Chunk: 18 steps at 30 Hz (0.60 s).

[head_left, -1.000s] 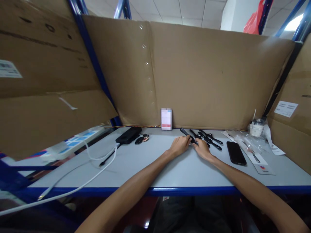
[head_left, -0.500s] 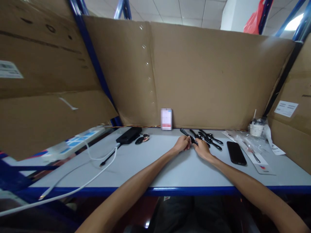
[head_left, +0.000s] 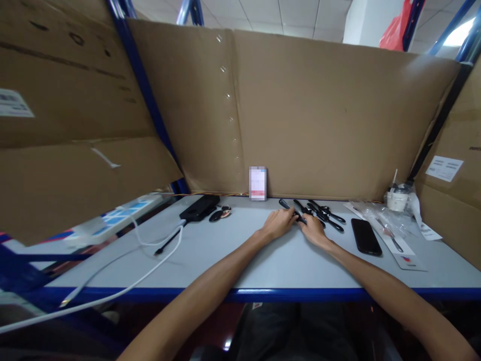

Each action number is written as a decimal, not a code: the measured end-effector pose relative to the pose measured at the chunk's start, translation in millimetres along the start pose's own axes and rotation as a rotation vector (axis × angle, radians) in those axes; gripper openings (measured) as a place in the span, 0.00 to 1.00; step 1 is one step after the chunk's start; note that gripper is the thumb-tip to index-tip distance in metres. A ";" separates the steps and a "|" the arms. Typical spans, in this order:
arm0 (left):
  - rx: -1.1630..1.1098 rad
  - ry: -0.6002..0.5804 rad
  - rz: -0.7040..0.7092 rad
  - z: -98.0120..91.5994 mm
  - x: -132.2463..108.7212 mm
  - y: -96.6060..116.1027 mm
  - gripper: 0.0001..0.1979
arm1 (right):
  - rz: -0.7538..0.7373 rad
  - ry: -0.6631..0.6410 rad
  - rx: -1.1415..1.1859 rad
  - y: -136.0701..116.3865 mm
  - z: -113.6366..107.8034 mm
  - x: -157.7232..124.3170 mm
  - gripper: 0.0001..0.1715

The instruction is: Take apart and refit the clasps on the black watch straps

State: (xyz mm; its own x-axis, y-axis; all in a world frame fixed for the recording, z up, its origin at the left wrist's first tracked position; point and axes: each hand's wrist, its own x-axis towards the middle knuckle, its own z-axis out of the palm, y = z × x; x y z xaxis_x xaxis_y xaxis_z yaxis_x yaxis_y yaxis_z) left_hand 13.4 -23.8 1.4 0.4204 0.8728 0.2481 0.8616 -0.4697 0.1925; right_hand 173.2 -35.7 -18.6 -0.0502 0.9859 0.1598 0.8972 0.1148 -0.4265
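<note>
Since half a second ago the left hand has rolled over, so that its back now faces up and its fingers reach across the black tool, while the right hand has kept its place. Nearest, below the blue front edge of the table, dark trousers show on the person's lap. At the left, a thick white cable runs across that edge. Farther in, both hands meet over the black tool, which lies slantwise on the table right of its middle. The left fingers are bent onto it and grasp it near its middle; the right hand's thumb and fingers grip it just beside them, though the fingertips are partly hidden. Right of the hands lie a dark phone and a flat card with clear plastic bags behind. More black tools sit in a loose cluster just beyond the right hand. Well to the left are a key fob and a black box. At the back, a lit phone leans against the cardboard, and a cup stands near the right corner.
</note>
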 end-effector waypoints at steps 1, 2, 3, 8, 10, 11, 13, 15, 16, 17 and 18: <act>-0.030 0.001 -0.005 1.5 1.3 -1.0 0.16 | 0.002 -0.007 -0.016 -0.8 -0.3 -1.0 0.15; -0.081 0.000 -0.018 4.0 3.3 -2.3 0.17 | 0.000 -0.013 -0.029 -1.4 -0.5 -1.8 0.15; -0.146 -0.004 -0.038 7.4 5.7 -3.8 0.19 | -0.002 -0.018 -0.038 -1.8 -0.6 -2.3 0.15; -0.437 -0.048 -0.140 21.9 17.6 -10.9 0.23 | -0.013 -0.018 -0.052 -1.2 0.2 -2.1 0.15; -0.455 -0.065 -0.172 21.3 19.4 -12.1 0.22 | -0.022 -0.019 -0.079 -1.3 0.3 -2.9 0.16; -0.430 -0.067 -0.184 19.6 19.4 -12.2 0.21 | -0.030 -0.020 -0.103 -1.7 0.1 -3.7 0.16; -0.319 -0.055 -0.207 15.0 18.1 -11.8 0.20 | -0.051 -0.019 -0.165 -3.0 -1.0 -6.3 0.16; -0.194 -0.051 -0.220 10.7 15.9 -10.9 0.19 | -0.073 -0.017 -0.230 -4.7 -2.9 -9.4 0.15; -0.146 -0.061 -0.218 9.1 14.7 -10.4 0.18 | -0.082 -0.015 -0.257 -5.6 -4.1 -10.9 0.15; -0.111 -0.079 -0.211 7.9 13.6 -10.0 0.18 | -0.089 -0.014 -0.280 -6.4 -5.3 -12.3 0.15; -0.086 -0.100 -0.201 7.2 12.8 -9.8 0.18 | -0.096 -0.012 -0.299 -7.1 -6.4 -13.5 0.16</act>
State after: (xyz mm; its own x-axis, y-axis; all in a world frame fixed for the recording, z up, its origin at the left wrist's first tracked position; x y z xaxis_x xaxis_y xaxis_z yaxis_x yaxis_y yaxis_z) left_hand 12.4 -7.1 -4.2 0.2729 0.9567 0.1017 0.9051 -0.2911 0.3099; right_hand 170.3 -50.6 -12.0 -0.1450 0.9737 0.1755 0.9772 0.1688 -0.1290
